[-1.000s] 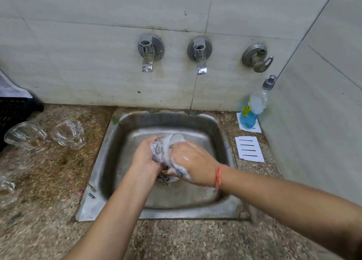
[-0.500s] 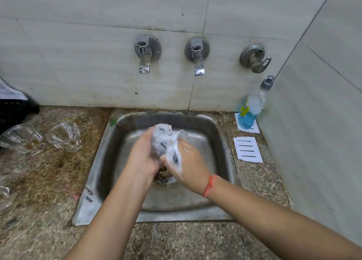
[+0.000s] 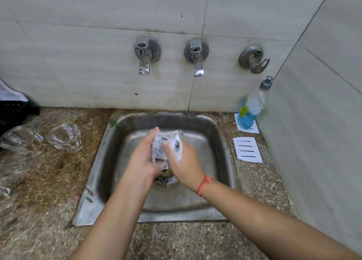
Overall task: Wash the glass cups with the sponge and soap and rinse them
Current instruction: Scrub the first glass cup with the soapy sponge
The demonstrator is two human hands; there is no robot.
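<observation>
Gripping the glass cup (image 3: 159, 152) over the sink (image 3: 94, 191), the L hand (image 3: 144, 159) has fingers and thumb curled round the cup's left side, w/ the thumb tip at the cup's upper edge. The cup is coated w/ white foam, tilted, and held above the drain (image 3: 165, 178).

R hand (image 3: 185, 161): closed, fingers curled round a foam-covered sponge (image 3: 176, 144) pressed against the cup's right side. Only a small dark patch of the sponge shows through the foam, so its shape cannot be told. A red thread (image 3: 203, 183) circles the R wrist. Both forearms enter from the bottom edge.

Counter, left of sink: an outer cup (image 3: 22, 139) and an inner cup (image 3: 65, 136) lie on their sides, just beside each other, w/ brownish residue inside. A black crate (image 3: 11, 112) sits at the back-left corner.

Wall behind sink: left tap (image 3: 145, 54), middle tap (image 3: 196, 56), right tap (image 3: 253, 61).

Counter, right of sink: a soap bottle (image 3: 250, 107) w/ blue liquid and a grey cap leans toward the side wall and stands on a white card (image 3: 254, 129). A second card (image 3: 247, 149) w/ black lines lies nearer, apart from the bottle.
</observation>
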